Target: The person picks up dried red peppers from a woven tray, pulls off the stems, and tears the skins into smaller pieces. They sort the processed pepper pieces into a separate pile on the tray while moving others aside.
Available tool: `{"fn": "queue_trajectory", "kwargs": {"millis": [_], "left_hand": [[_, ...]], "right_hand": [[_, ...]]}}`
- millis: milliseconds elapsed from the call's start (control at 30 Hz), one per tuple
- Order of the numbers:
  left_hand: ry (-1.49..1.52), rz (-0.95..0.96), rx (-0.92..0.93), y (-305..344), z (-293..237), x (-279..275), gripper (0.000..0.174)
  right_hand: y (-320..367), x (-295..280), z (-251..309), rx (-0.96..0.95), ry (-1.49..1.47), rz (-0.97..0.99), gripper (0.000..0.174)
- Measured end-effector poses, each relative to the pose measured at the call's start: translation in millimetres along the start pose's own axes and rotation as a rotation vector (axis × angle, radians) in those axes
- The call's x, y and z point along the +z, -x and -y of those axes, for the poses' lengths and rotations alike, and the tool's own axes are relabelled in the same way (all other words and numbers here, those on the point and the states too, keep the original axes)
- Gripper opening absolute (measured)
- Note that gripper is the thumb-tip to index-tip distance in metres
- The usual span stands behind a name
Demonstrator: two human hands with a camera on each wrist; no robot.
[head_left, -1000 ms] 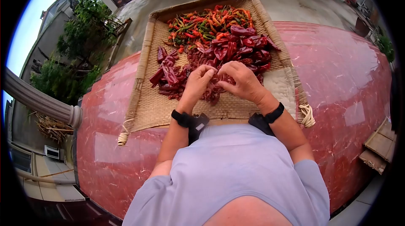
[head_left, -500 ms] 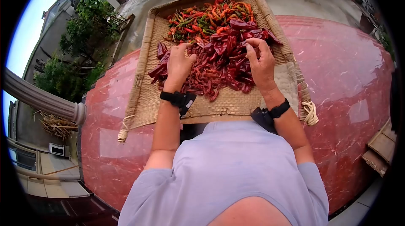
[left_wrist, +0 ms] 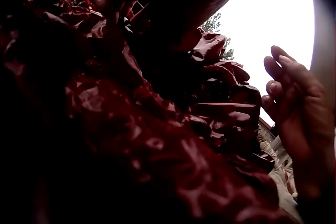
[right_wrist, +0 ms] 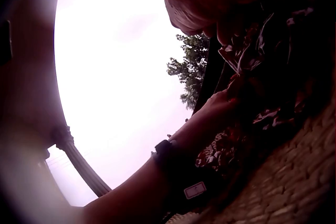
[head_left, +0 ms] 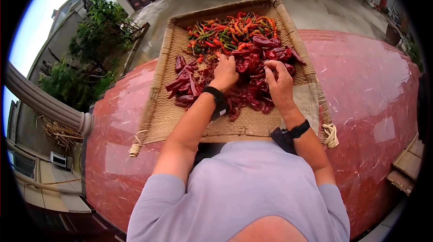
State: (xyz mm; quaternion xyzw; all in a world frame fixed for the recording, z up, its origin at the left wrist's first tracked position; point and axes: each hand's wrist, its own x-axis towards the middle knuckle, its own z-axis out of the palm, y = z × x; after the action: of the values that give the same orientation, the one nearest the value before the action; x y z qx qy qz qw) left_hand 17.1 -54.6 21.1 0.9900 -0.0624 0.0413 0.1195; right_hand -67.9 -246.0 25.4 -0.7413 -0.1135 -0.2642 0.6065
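My left hand (head_left: 225,72) reaches into the middle of a pile of dark red dried chillies (head_left: 252,100), fingertips down at its far side near the fresher peppers. Whether those fingertips pinch a chilli I cannot tell. In the right wrist view the left hand (right_wrist: 218,104) meets small red pieces. My right hand (head_left: 281,86) hovers over the pile's right side, thumb and fingers loosely bent. The left wrist view shows that right hand (left_wrist: 296,103) with nothing visible in it, beside large wrinkled chillies (left_wrist: 226,113). Thinner orange, red and green peppers (head_left: 230,32) lie beyond the dried ones.
All the peppers lie in a shallow woven tray (head_left: 155,122) with a raised rim on its far side and flanks. A pale patch (head_left: 304,100) covers its right front. Shiny red stone flooring (head_left: 361,84) surrounds it, with a column (head_left: 49,100) at left.
Both hands were together over the front of the pile, then parted. The left went left, then swung right and reached into the pile's middle; the right moved right and stays there.
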Motion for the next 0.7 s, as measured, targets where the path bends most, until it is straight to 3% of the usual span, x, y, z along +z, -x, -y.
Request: {"fn": "queue_trajectory", "kwargs": {"millis": [67,167,233,367,400,500,533,633,700], "left_hand": [[0.231,-0.087,0.111,-41,51,72,0.061],[0.126,-0.112,0.146,-44,57,67,0.054],[0.041,0.001,-0.038,2,7,-7,0.052],[0.014,-0.141,-0.116,20,10,-30,0.047],[-0.024,-0.105,-0.11,27,10,-41,0.049],[0.149,-0.211,-0.128,44,20,-49,0.052],[0.243,-0.207,-0.128,49,19,-52,0.045],[1.259,0.197,-0.269,63,4,-64,0.035],[1.538,0.275,-0.248,71,-3,-53,0.034]], "right_hand": [[0,1,-1,-0.002,0.005,0.007,0.015],[1,1,4,0.0,0.013,0.022,0.015],[1,1,1,-0.013,0.04,0.029,0.015],[3,3,-6,-0.057,0.065,0.021,0.016],[5,4,-6,-0.055,0.06,0.03,0.016],[5,5,0,-0.04,0.051,0.07,0.016],[5,4,5,-0.024,0.051,0.097,0.017],[6,4,14,0.06,-0.001,0.233,0.024],[8,6,14,0.058,-0.018,0.299,0.031]]}}
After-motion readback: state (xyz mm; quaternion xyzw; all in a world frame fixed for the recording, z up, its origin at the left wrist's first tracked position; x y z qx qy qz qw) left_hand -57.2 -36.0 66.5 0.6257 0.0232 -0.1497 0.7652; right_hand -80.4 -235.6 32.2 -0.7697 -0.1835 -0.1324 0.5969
